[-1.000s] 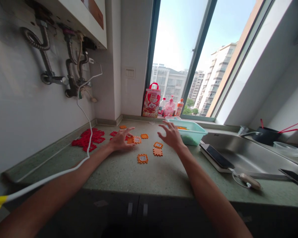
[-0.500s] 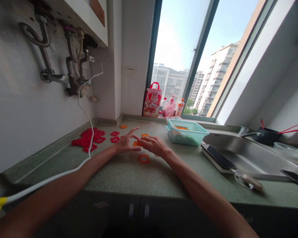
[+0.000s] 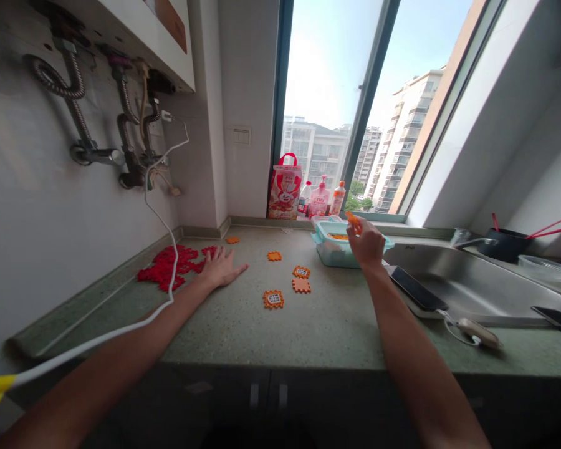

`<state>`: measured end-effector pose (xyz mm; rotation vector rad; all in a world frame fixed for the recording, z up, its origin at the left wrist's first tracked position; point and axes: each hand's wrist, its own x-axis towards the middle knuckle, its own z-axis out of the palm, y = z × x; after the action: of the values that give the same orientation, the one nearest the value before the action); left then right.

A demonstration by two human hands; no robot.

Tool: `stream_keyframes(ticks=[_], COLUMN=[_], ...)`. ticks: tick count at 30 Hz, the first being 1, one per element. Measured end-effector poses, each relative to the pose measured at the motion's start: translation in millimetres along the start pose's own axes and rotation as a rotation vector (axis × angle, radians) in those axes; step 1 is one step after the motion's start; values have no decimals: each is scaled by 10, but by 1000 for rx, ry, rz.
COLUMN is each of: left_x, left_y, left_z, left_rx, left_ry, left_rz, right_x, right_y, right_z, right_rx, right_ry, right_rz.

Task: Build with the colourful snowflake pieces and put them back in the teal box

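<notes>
Above the right part of a turquoise plastic box (image 3: 339,254) is my right hand (image 3: 367,242), its fingers closed on an orange puzzle piece (image 3: 353,219). More orange pieces (image 3: 338,237) lie inside the box. My left hand (image 3: 220,268) rests with fingers spread at the right edge of a pile of red puzzle pieces (image 3: 168,265), partly covering some. Several notched orange pieces are scattered between the hands: one with a printed label (image 3: 273,299) nearest the front, a plain one (image 3: 302,285), a labelled one (image 3: 302,272), and others farther back (image 3: 274,255).
A white cable (image 3: 174,274) crosses the red pile and my left forearm. To the right, a phone (image 3: 417,288) lies beside the steel sink (image 3: 477,287). Bottles (image 3: 318,199) and a pink bag (image 3: 285,192) stand on the windowsill. Pipes (image 3: 81,118) run along the left wall.
My right hand has moved right from the middle of the counter to the box, carrying an orange piece. My left hand has shifted left and flattened beside the red pile.
</notes>
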<state>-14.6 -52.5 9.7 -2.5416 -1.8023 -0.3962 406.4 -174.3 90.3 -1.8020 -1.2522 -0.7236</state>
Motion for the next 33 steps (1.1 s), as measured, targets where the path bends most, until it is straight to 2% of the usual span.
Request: stream_keyframes(ticks=[3, 6, 8, 9, 11, 14, 16, 18, 23, 27, 30, 32, 33], left_x=[-17, 57, 205, 306, 540, 864, 995, 1039, 837, 474, 199, 70, 28], left_y=[26, 114, 193, 237, 333, 481, 558, 607, 729, 842, 824, 767, 736], left_z=[5, 46, 96, 126, 193, 281, 308, 307, 259, 224, 188, 162, 149], left_rx=[57, 91, 70, 54, 21, -34, -66, -99, -214, -246, -281, -328, -364], left_ry=[132, 177, 152, 133, 97, 75, 73, 60, -14, -32, -14, 10, 20], left_rz=[132, 257, 255, 223, 94, -196, -288, -231, 190, 462, 541, 539, 527], right_x=[-38, -142, -225, -269, -358, -484, -544, -574, -526, -471, -496, -542, -566], right_y=[-82, -384, -611, -709, -851, -917, -895, -859, -800, -766, -786, -831, -856], right_z=[32, 75, 105, 122, 165, 254, 321, 381, 385, 218, 116, 97, 101], right_rx=[-54, 0, 104, 168, 249, 181, 101, 64, 58, 245, 393, 371, 339], right_ry=[-118, -99, -153, -236, -480, -789, -881, -910, -863, -868, -1064, -1189, -1206], right_rz=[-12, -204, -349, -424, -526, -501, -447, -410, -355, -341, -323, -331, -341])
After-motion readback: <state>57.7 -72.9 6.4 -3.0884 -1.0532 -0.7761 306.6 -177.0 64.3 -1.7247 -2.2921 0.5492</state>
